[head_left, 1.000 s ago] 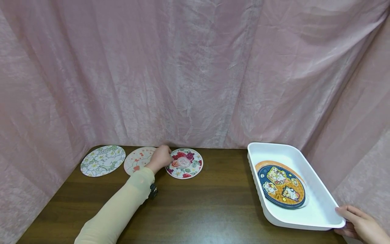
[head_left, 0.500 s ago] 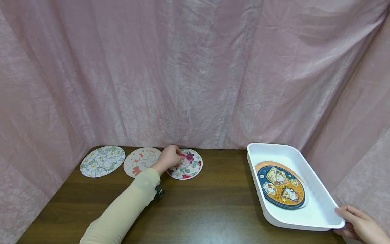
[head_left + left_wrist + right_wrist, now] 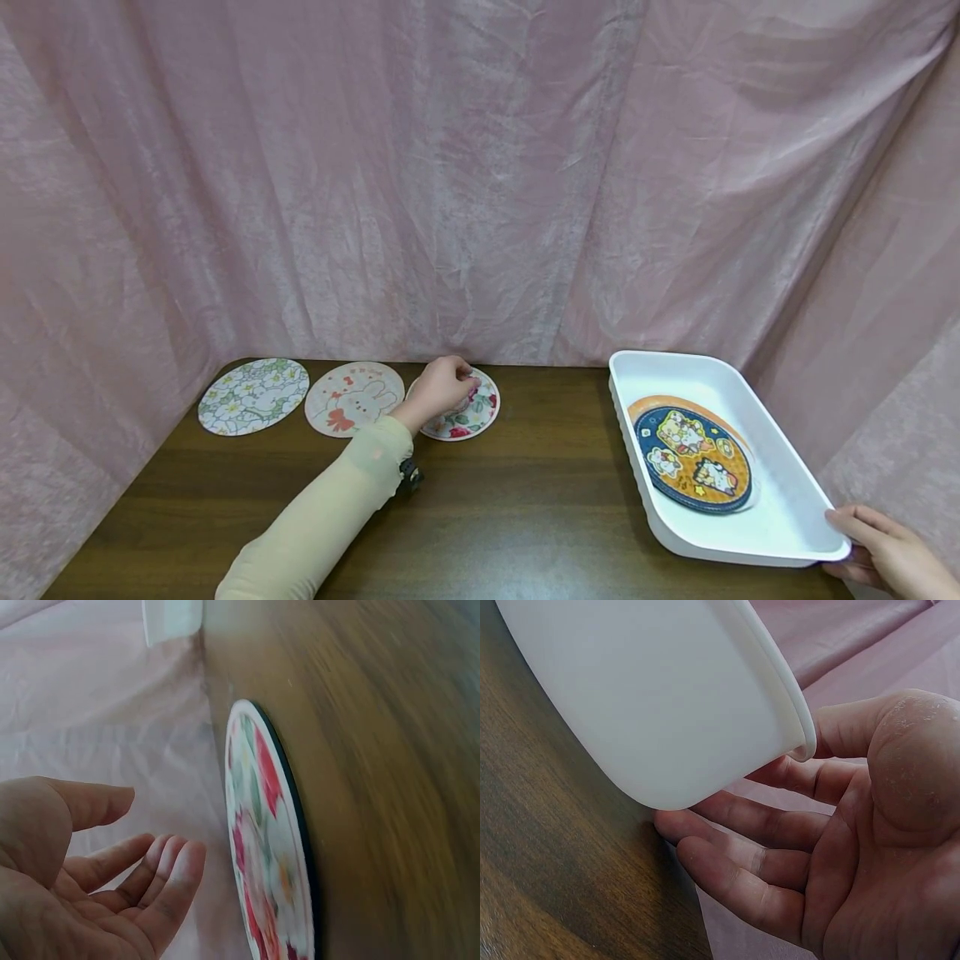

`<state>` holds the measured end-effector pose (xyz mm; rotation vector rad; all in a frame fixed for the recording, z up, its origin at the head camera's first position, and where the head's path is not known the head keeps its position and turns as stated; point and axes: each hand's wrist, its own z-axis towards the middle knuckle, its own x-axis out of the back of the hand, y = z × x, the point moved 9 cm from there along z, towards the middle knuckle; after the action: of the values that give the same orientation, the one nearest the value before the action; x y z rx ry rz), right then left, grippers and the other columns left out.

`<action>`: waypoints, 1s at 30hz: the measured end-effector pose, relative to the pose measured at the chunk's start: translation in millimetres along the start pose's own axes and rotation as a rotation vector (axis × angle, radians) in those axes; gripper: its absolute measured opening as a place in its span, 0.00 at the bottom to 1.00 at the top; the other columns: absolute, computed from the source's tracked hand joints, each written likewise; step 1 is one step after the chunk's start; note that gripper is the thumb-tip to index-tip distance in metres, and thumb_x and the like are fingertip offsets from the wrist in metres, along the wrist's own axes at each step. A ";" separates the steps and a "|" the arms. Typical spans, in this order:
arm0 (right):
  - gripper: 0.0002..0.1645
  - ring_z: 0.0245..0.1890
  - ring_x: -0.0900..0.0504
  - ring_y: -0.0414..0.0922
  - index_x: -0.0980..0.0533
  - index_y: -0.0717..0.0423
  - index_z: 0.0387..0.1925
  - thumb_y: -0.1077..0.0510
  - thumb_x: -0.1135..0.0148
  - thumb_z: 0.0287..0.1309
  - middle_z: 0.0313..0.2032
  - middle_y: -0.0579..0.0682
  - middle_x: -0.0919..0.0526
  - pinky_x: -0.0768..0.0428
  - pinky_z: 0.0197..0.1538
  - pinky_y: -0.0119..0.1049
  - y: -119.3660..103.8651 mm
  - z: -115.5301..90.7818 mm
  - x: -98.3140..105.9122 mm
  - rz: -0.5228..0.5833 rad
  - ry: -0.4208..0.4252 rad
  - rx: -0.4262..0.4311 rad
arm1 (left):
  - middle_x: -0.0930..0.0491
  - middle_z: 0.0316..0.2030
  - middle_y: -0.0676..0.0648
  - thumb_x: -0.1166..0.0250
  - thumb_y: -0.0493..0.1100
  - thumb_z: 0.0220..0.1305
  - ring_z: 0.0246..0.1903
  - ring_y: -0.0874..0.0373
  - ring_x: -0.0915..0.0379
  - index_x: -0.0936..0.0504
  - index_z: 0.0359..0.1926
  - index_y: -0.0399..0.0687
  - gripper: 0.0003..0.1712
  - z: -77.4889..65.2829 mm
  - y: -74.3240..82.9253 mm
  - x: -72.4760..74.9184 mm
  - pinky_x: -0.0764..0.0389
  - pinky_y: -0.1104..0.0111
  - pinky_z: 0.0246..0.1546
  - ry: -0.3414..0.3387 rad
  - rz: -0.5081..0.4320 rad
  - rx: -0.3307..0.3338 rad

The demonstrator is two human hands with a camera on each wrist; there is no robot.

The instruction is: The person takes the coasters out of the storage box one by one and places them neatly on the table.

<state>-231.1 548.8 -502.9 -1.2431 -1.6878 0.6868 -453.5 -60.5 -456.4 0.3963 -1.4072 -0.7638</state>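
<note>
First: With the tray (image 3: 795, 475) as our landmark, the rose mat (image 3: 480, 415) lies flat on the table (image 3: 517, 508), well to the tray's left, the closest to it of three mats in a row!

Second: And the left hand (image 3: 442, 387) hovers right over that mat, so it's far nearer than the right hand (image 3: 885, 542). The mat sits below the fingers, and it's round, so there's no long axis to line up with.

First: Any grip there?

Second: None! The left wrist view has thumb and fingertips apart, fingers gently bent, nothing between them, and a gap from hand to mat.

First: And the right?

Second: Pinching the tray's near right corner, thumb over the rim, fingers underneath.

First: What's different from half a second ago?

Second: The left hand is farther over towards the tray, and the rabbit mat (image 3: 360, 408), farther left of the tray, shows more of its face. The tray itself stays put, cartoon mat (image 3: 693, 458) inside.
</note>
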 end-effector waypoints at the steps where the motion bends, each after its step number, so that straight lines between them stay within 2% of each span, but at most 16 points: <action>1: 0.23 0.41 0.08 0.42 0.23 0.62 0.45 0.52 0.59 0.92 0.43 0.49 0.17 0.09 0.51 0.41 0.2 0.3 0.5 0.000 0.003 0.001 | 0.12 0.43 0.46 0.26 0.46 0.75 0.44 0.52 0.17 0.10 0.53 0.38 0.15 -0.3 3.0 -1.9 0.15 0.55 0.53 -0.004 -0.005 0.000; 15: 0.24 0.42 0.08 0.44 0.24 0.64 0.46 0.51 0.59 0.92 0.44 0.50 0.17 0.09 0.50 0.42 3.2 0.4 1.2 -0.028 0.016 -0.016 | 0.12 0.47 0.47 0.29 0.52 0.78 0.49 0.51 0.15 0.13 0.60 0.38 0.23 -6.0 44.7 -30.8 0.14 0.54 0.53 -0.093 -0.140 -0.054; 20: 0.24 0.42 0.09 0.42 0.24 0.65 0.47 0.51 0.60 0.92 0.44 0.50 0.17 0.09 0.51 0.41 -0.6 0.1 -0.6 -0.044 0.010 0.000 | 0.12 0.47 0.47 0.29 0.51 0.78 0.49 0.51 0.15 0.13 0.60 0.37 0.23 -6.6 55.2 -38.8 0.14 0.54 0.54 -0.098 -0.185 -0.082; 24: 0.24 0.42 0.09 0.43 0.24 0.65 0.46 0.52 0.60 0.93 0.44 0.50 0.17 0.09 0.51 0.41 -0.8 0.1 -1.5 -0.046 -0.006 0.003 | 0.12 0.47 0.49 0.29 0.53 0.78 0.48 0.54 0.15 0.12 0.59 0.40 0.23 -6.1 62.2 -46.4 0.14 0.56 0.54 -0.095 -0.185 -0.101; 30: 0.24 0.42 0.08 0.43 0.24 0.66 0.48 0.52 0.60 0.93 0.45 0.50 0.17 0.09 0.51 0.42 0.4 0.6 -0.8 -0.033 -0.016 0.008 | 0.12 0.47 0.50 0.28 0.54 0.78 0.47 0.55 0.15 0.12 0.60 0.42 0.23 -6.4 82.2 -55.9 0.14 0.58 0.53 -0.107 -0.209 -0.140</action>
<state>-231.4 548.2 -503.8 -1.2051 -1.7129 0.6846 -426.6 34.5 -443.5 0.4022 -1.4154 -1.0614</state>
